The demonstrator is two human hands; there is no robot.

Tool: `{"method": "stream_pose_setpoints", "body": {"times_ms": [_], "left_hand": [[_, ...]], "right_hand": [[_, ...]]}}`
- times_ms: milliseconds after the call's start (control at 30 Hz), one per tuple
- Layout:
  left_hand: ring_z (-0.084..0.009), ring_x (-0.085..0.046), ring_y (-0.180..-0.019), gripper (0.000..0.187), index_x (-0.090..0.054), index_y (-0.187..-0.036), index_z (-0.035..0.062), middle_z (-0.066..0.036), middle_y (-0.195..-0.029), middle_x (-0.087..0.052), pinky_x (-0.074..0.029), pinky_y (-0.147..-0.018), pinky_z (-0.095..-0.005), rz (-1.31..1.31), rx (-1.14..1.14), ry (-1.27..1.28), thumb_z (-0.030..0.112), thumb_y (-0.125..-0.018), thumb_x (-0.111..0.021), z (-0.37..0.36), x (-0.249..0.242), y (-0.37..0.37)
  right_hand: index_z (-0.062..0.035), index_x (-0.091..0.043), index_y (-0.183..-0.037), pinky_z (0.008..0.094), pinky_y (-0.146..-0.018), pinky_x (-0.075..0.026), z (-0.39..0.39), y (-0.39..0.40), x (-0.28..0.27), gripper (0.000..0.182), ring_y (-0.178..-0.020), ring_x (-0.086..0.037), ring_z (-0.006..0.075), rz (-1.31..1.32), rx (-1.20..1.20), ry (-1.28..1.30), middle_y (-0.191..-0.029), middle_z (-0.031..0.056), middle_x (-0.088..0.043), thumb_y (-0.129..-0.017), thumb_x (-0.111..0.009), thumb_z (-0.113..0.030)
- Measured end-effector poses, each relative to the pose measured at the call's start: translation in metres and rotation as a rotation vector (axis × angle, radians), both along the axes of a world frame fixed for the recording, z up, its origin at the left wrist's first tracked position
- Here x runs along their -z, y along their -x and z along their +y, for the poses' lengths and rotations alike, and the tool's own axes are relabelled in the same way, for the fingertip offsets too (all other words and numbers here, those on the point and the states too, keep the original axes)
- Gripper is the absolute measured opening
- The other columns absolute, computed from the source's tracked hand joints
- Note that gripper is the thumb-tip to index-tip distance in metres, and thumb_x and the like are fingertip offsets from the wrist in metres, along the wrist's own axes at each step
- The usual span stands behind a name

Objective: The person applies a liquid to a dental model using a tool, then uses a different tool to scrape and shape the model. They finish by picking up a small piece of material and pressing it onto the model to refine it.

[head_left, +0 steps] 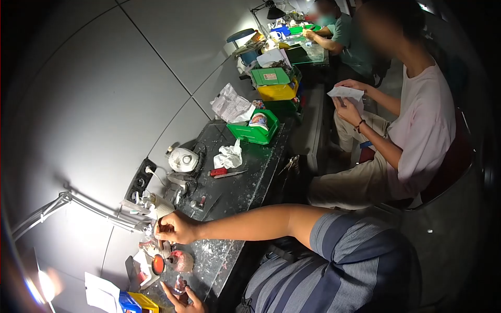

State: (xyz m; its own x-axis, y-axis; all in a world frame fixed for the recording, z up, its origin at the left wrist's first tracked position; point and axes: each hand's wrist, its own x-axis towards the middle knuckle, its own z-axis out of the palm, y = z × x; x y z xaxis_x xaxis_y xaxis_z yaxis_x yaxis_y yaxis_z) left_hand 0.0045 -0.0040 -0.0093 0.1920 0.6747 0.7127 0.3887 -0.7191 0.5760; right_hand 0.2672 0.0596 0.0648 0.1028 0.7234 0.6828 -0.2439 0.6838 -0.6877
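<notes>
My right hand (177, 228) is closed in a pinch on a thin dark tool (157, 227), whose tip I cannot make out. Below it stands a small round dish with a glowing orange-red inside (158, 264). Beside that dish is a rounded, pink-stained jar (181, 261). Near the bottom edge, my left hand (187, 304) has its fingers around a small pink dental model (180, 284); part of the hand is cut off by the frame.
A white lamp arm (94, 206) reaches over the black worktop (229, 255). Farther along lie a red-handled knife (219, 171), crumpled tissue (228, 155) and a green bin (255, 133). A seated person (425, 120) holds white paper; another person (342, 36) sits beyond.
</notes>
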Motion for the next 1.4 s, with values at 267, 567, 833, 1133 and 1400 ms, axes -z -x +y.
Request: {"method": "stream_pose_setpoints", "body": {"times_ms": [267, 567, 833, 1133, 1400], "left_hand": [[-0.0154, -0.065, -0.080, 0.070, -0.032, -0.158, 0.0061, -0.016, -0.101, -0.071, -0.050, -0.070, -0.0253, -0.001, -0.014, 0.036, -0.001, -0.093, -0.057, -0.006, -0.003, -0.001], [-0.0150, -0.065, -0.078, 0.071, -0.032, -0.158, 0.0060, -0.016, -0.099, -0.071, -0.049, -0.067, -0.0250, 0.022, -0.034, 0.031, 0.002, -0.093, -0.059, -0.005, -0.005, 0.001], [-0.0164, -0.066, -0.090, 0.071, -0.030, -0.158, 0.0039, -0.014, -0.106, -0.070, -0.052, -0.081, -0.0272, -0.127, 0.064, 0.122, -0.005, -0.093, -0.057, -0.025, -0.020, -0.020], [-0.0195, -0.070, -0.107, 0.071, -0.036, -0.155, 0.0030, -0.017, -0.124, -0.068, -0.055, -0.088, -0.0294, -0.022, -0.021, 0.191, -0.005, -0.090, -0.063, -0.033, -0.037, -0.022], [-0.0252, -0.070, -0.112, 0.067, -0.039, -0.153, 0.0001, -0.017, -0.121, -0.068, -0.055, -0.095, -0.0334, -0.068, 0.011, 0.132, -0.008, -0.089, -0.058, -0.030, -0.030, -0.018]], "right_hand": [[0.0008, -0.067, -0.093, 0.0234, -0.062, -0.051, -0.006, -0.005, -0.004, 0.010, -0.070, -0.063, 0.0060, -0.056, 0.010, -0.017, -0.081, 0.0034, -0.071, -0.095, -0.069, -0.009], [0.0011, -0.067, -0.093, 0.0230, -0.058, -0.049, -0.007, -0.005, -0.005, 0.010, -0.063, -0.059, 0.0053, -0.058, -0.005, -0.016, -0.078, 0.0027, -0.069, -0.094, -0.068, -0.009], [0.0022, -0.071, -0.095, 0.0248, -0.065, -0.055, 0.005, -0.011, 0.004, 0.011, -0.074, -0.068, 0.0087, -0.188, 0.085, -0.052, -0.084, 0.0078, -0.073, -0.095, -0.067, -0.008], [0.0049, -0.071, -0.097, 0.0244, -0.064, -0.058, 0.001, -0.016, -0.002, 0.013, -0.076, -0.072, 0.0118, -0.036, -0.051, 0.064, -0.086, 0.0110, -0.075, -0.091, -0.070, -0.006], [0.0024, -0.071, -0.097, 0.0234, -0.061, -0.058, 0.000, -0.023, -0.007, 0.012, -0.079, -0.072, 0.0133, -0.060, 0.010, 0.046, -0.092, 0.0090, -0.074, -0.094, -0.068, -0.009]]}}
